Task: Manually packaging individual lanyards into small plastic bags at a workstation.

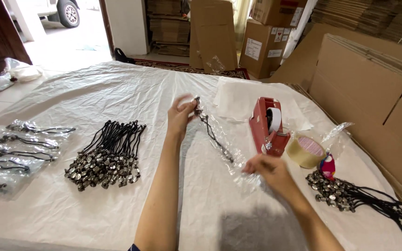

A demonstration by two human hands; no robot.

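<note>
Your left hand [181, 114] pinches the top of a clear bag [219, 144] holding a corded necklace [212, 135]; your right hand [264, 166] grips its bottom, stretched above the surface [117, 93]. Sealing likely follows, needing the nearby tape dispenser [268, 125].

On your table's white plastic sheet [94, 93] lies a bundle of black corded necklaces [108, 155], with bagged necklaces [12, 148] at its left edge. You have a red tape dispenser [268, 125] just beside a roll of clear tape [305, 151], then another necklace pile [350, 195]. Flat cardboard sheets [364, 88] lean to your right; cardboard boxes [264, 46] stand beyond.
</note>
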